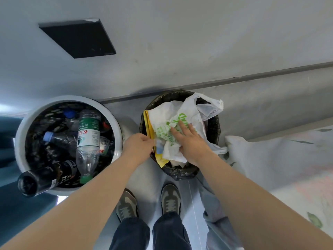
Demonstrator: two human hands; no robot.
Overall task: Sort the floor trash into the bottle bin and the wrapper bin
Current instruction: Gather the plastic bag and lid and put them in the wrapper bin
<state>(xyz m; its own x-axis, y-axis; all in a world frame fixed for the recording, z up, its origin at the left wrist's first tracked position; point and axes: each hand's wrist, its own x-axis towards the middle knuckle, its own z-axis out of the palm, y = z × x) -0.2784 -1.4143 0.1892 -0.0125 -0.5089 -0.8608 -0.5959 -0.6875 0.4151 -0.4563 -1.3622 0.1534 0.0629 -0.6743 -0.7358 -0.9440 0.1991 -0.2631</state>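
A white bottle bin [21,130] on the left is full of plastic bottles, among them a clear green-labelled bottle [88,139] and a dark bottle [46,179] lying over its near rim. To its right stands the wrapper bin [213,127], lined with a black bag. A white plastic bag with green print [169,112] lies on top of it. My right hand [191,141] presses flat on this bag with straight fingers. My left hand [138,143] pinches the edge of a yellow wrapper [150,127] at the bin's left rim.
Both bins stand against a grey wall with a dark baseboard [252,78]. A white printed fabric [279,159] lies to the right of the wrapper bin. My two shoes [170,199] stand on the grey floor just in front of the bins.
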